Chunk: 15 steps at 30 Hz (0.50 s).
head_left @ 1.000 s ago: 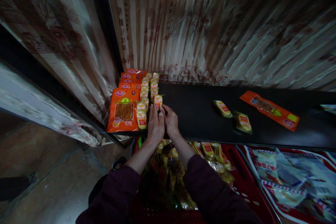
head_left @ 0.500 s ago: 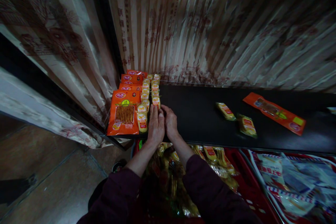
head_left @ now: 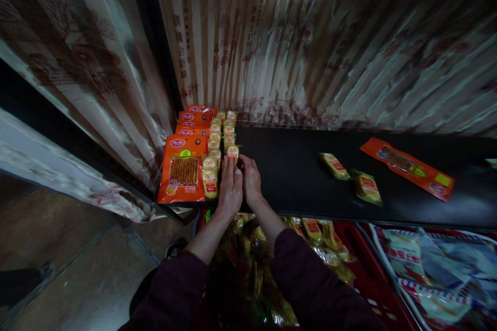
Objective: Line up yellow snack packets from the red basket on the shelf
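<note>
My left hand and my right hand are close together at the front of a black shelf. Their fingers close in from both sides on a small yellow wrapped snack cake, whose top shows above the fingertips; its lower part is hidden. Behind it, a row of like snack cakes runs back to the curtain. A second row of snack cakes stands to the left, just beside my left hand. Left of that row, several orange snack bags overlap one behind another.
Two yellow packets and a long orange packet lie farther right on the shelf. Below the shelf edge, a red basket holds many yellow packets, beside white-and-blue bags. A patterned curtain hangs behind; a dark post rises at left.
The snack cake at my fingertips has shifted slightly right and turned a little, standing a bit apart from those behind it. My hands have barely moved.
</note>
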Motion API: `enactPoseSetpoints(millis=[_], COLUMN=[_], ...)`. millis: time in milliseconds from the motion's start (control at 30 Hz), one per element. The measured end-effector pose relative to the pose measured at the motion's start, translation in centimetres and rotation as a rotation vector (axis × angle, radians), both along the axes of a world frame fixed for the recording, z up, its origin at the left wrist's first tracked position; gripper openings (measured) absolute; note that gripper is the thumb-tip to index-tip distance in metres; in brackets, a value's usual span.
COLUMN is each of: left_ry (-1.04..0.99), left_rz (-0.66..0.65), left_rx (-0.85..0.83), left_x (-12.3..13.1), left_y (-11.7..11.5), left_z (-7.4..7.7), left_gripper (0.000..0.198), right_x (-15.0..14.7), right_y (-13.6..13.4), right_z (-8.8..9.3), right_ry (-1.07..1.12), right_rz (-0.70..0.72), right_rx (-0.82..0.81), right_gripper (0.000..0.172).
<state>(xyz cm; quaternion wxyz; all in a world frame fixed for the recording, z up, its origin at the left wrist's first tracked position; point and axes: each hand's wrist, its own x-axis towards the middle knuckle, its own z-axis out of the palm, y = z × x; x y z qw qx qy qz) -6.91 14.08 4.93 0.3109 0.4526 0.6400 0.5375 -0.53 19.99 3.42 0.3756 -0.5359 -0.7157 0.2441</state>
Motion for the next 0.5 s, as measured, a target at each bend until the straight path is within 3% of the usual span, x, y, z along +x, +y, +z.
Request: enactPoseSetpoints(millis=[267, 500], left_ry=[0.019, 0.021], left_rz=[0.017, 0.026], left_rx=[0.008, -0.043], left_x=[0.0, -0.1], left_y=[0.0, 0.0], left_z=[0.1, 0.5], left_gripper=[0.058, 0.059], right_x=[0.0, -0.3], right_y=[0.7, 0.7], right_z=[0.5, 1.2], right_ry=[0.068, 0.020], right_rz=[0.118, 0.139], right_rx=[-0.062, -0.083], right_gripper=[0.046, 0.046])
